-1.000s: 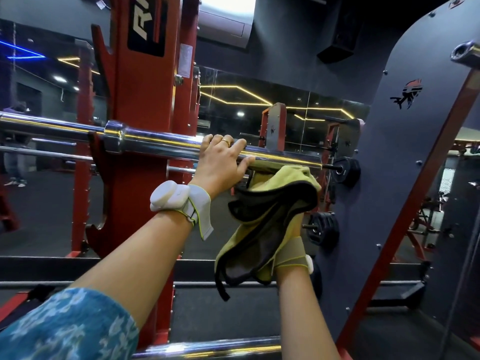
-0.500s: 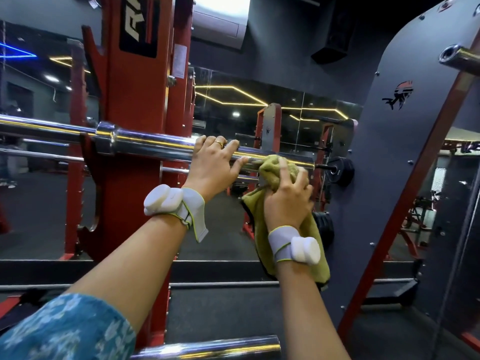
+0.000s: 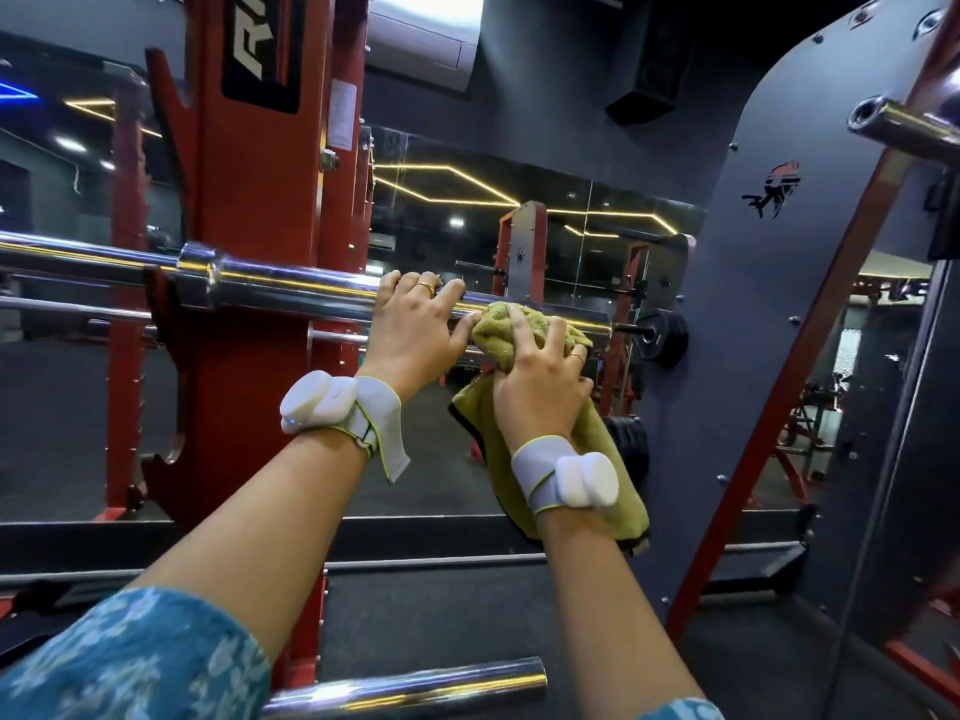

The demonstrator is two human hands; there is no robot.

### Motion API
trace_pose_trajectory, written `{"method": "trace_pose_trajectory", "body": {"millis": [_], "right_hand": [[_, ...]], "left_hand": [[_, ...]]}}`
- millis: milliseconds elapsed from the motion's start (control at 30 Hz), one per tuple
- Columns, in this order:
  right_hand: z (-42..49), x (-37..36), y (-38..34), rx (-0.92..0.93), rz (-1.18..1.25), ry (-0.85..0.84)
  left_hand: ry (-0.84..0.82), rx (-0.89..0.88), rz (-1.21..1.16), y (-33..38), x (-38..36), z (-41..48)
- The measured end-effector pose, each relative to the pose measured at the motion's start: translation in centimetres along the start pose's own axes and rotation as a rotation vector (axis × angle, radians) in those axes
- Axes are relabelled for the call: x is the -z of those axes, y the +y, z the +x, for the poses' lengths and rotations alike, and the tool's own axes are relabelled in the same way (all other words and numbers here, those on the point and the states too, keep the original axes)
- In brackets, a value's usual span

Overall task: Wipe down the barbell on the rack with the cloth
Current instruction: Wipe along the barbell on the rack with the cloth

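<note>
Red rack upright [image 3: 260,210] at left, chrome barbell [image 3: 291,288] resting horizontally across its hook. Left hand [image 3: 415,330] clasped over barbell sleeve, fingers curled on top, ring visible. Right hand [image 3: 540,376] just beside it, gripping yellow-green cloth [image 3: 498,324] bunched against barbell; rest of cloth hanging below wrist. White wrist bands [image 3: 332,407] on both forearms. Grey panel [image 3: 769,314] at right.
</note>
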State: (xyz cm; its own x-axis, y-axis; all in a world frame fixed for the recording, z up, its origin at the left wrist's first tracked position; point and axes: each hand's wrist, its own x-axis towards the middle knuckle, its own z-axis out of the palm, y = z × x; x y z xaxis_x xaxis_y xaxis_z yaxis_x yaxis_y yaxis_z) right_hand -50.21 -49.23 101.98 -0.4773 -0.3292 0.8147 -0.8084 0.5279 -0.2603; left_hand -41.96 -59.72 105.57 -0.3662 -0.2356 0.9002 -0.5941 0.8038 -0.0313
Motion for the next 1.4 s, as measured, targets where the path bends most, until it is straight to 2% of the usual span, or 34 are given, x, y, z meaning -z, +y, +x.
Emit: {"method": "trace_pose_trajectory", "body": {"millis": [167,300,467,533,633,800,900,1067,1200,1400], "right_hand": [[1.3,0.1,3.7,-0.163,0.081,0.011],[1.7,1.0,5.7,-0.182,0.172,-0.048],[0.4,1.6,8.2,-0.256,0.521,-0.166],[-0.8,1.7,9.6,-0.331,0.59,-0.196],[-2.3,2.2,11.7,-0.41,0.652,-0.178],[-3.4,3.0,16.4,-0.437,0.645,-0.174],[-3.5,3.6,19.2,-0.445,0.641,-0.179],[-2.1,3.1,25.3,-0.493,0.684,-0.154],[0.8,1.3,30.6,-0.519,0.784,-0.158],[6.0,-2.3,36.0,-0.527,0.951,-0.254]], "left_hand": [[-0.009,0.021,-0.031,0.3,0.0,-0.1],[-0.043,0.051,-0.036,0.7,0.4,-0.2],[-0.129,0.189,-0.069,2.5,1.3,0.2],[-0.139,0.188,-0.18,4.0,1.3,0.0],[-0.178,0.042,-0.464,7.6,1.1,-0.6],[-0.401,0.036,-0.705,14.8,-1.8,-2.4],[-0.54,0.143,-0.766,17.3,-4.3,-3.9],[-0.682,0.464,-0.898,19.5,-9.4,-4.7],[-0.651,0.711,-0.969,21.8,-14.4,-3.2],[-0.594,0.842,-0.905,24.9,-20.8,-1.3]]}}
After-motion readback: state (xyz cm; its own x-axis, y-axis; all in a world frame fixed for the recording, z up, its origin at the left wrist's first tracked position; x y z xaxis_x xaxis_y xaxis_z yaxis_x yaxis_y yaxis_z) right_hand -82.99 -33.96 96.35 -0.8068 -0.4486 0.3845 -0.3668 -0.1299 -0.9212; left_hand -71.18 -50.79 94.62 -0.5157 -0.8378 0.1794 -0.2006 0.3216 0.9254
